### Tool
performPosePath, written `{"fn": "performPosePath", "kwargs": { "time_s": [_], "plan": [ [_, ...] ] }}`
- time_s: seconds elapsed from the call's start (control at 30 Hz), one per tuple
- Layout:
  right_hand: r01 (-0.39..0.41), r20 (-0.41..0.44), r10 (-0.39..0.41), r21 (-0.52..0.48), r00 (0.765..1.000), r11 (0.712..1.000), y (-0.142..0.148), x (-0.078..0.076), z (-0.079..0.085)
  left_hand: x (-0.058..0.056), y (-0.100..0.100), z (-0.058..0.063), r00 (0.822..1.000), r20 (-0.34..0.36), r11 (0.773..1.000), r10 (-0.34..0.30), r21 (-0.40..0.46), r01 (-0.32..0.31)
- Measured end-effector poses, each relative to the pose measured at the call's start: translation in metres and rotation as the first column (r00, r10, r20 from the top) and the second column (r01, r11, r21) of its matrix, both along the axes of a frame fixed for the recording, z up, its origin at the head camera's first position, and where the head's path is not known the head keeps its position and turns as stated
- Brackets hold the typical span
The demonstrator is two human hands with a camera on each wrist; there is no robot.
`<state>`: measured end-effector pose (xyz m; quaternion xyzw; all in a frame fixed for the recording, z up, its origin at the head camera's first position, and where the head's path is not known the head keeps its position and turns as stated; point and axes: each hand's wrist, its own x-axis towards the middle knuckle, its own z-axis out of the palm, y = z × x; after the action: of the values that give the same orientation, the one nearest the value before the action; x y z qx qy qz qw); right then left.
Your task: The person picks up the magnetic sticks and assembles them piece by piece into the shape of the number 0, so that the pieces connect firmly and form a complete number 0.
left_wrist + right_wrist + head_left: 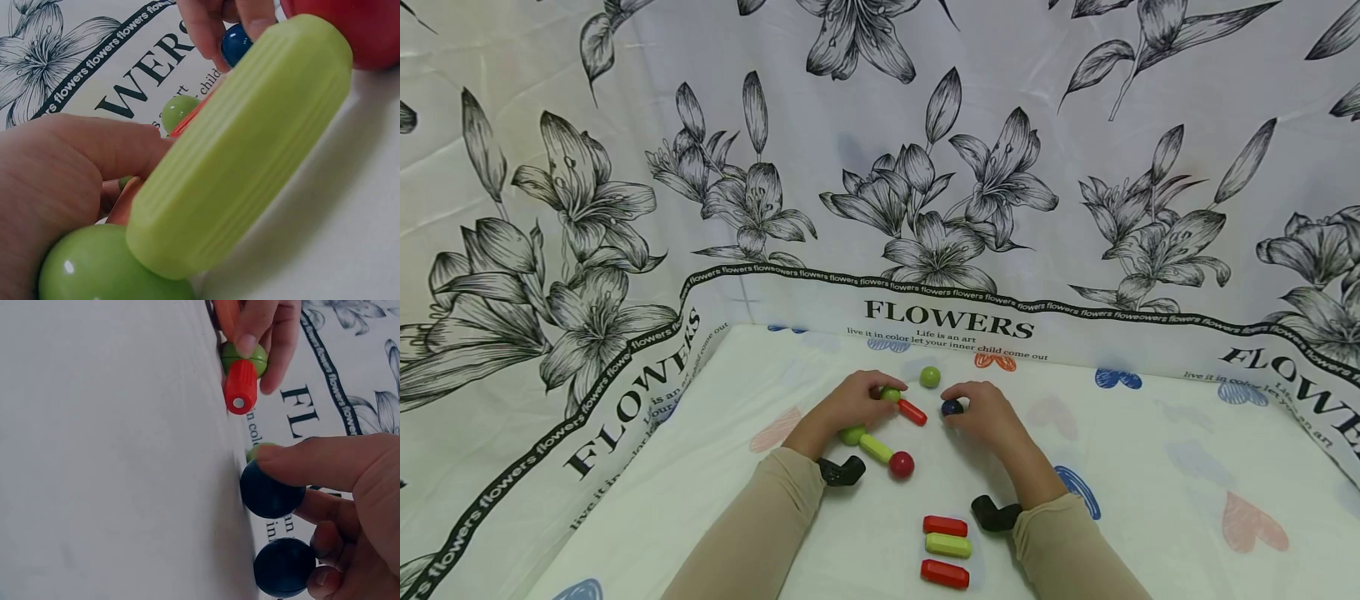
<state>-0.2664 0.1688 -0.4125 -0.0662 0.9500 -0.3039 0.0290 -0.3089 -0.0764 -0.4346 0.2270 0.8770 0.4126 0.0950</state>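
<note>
1. Biggest first, the hands! The left hand (853,402), beyond the red ball (901,465) and to its left, has a tight pinch on a green ball (891,395); the red stick (913,412) juts from it, its pale tip suggesting a magnet.
2. Over to the right hand (988,412), beyond the red ball and right: thumb and finger pinch a blue ball (272,489). A second one (285,567) touches the other fingers; whether it's gripped, I can't tell.
3. Now the chain (875,448), ending at the red ball: stiff pieces, probably light, but joints could swivel; best held beside a joint.
4. Three loose sticks (947,546), on the red ball's near side, slightly right: ridged, likely good purchase at mid-length.
5. And the smallest, a loose ball (930,377), beyond the red ball: glossy, probably slippery and hardly fragile, so pinch it across its middle!
</note>
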Motion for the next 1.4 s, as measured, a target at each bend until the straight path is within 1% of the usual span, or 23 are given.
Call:
{"fn": "performPosePath", "kwargs": {
  "time_s": [0.13,0.23,0.3,0.37,0.57,0.7,0.83,0.93,1.07,1.2,1.4],
  "plan": [
    [-0.017,0.000,0.017,0.033,1.000,0.999,-0.002,0.001,0.001,-0.002,0.000,-0.001,1.000,-0.003,1.000,0.025,-0.008,-0.025],
    [-0.016,-0.004,0.016,0.031,1.000,0.999,-0.004,0.002,0.002,-0.002,0.000,-0.001,0.999,0.000,0.999,0.045,-0.009,-0.045],
    [-0.017,-0.004,0.017,0.024,1.000,1.000,-0.005,0.003,0.003,-0.002,0.000,-0.001,0.999,-0.002,0.999,0.048,-0.008,-0.048],
    [-0.033,-0.003,0.033,0.011,0.999,0.999,-0.006,0.004,0.003,-0.002,-0.001,-0.001,0.999,-0.002,0.999,0.049,-0.008,-0.049],
    [-0.117,0.001,0.117,-0.039,0.993,0.992,-0.009,0.006,0.002,-0.003,-0.001,-0.003,0.999,0.003,0.999,0.051,-0.003,-0.051],
    [-0.133,0.026,0.136,-0.084,0.990,0.988,-0.011,0.008,0.001,-0.004,-0.001,-0.003,0.999,-0.002,0.999,0.043,0.003,-0.043],
    [-0.133,0.031,0.137,-0.104,0.990,0.986,-0.011,0.009,0.001,-0.003,-0.001,-0.004,0.999,-0.014,0.999,0.037,0.018,-0.037],
    [-0.131,0.024,0.134,-0.104,0.991,0.986,-0.011,0.009,0.002,-0.003,-0.001,-0.004,0.999,-0.012,0.999,0.038,0.026,-0.038],
    [-0.119,0.038,0.123,-0.103,0.992,0.988,-0.010,0.009,0.002,-0.002,-0.001,-0.004,0.999,-0.002,0.999,0.046,0.029,-0.046],
    [-0.103,0.058,0.109,-0.095,0.992,0.990,-0.008,0.008,0.002,-0.003,-0.001,-0.006,0.997,0.000,0.997,0.071,0.025,-0.071],
    [-0.053,0.065,0.057,-0.065,0.996,0.997,-0.003,0.007,0.007,-0.004,-0.001,-0.004,0.994,-0.028,0.994,0.110,0.012,-0.110]
  ]
}}
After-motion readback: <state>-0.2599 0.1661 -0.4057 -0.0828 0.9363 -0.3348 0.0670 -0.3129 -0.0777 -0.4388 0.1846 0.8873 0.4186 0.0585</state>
